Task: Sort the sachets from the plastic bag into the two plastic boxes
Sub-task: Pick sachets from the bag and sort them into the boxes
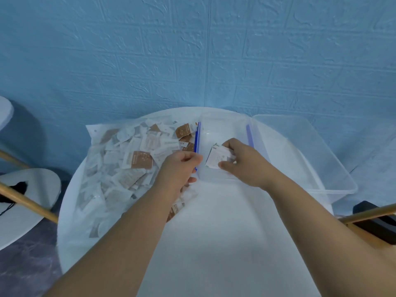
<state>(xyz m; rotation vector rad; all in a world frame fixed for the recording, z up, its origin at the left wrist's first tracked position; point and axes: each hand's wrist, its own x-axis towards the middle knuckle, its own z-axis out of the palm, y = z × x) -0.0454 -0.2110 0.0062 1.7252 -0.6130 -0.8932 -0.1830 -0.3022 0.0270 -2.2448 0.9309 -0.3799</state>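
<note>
A clear plastic bag (120, 166) full of several white and brown sachets lies on the left half of the round white table (214, 232). My left hand (180, 170) sits at the bag's blue-zipped mouth (196, 144), fingers curled on its edge. My right hand (242, 161) pinches a white sachet (218, 158) above a small clear box (222, 129) with blue clips. A larger clear box (310, 159) stands to the right, overhanging the table edge.
A blue textured wall rises just behind the table. Another white round table (21, 202) with wooden legs stands at the left. A dark object (377, 219) and a wooden leg lie at the right edge.
</note>
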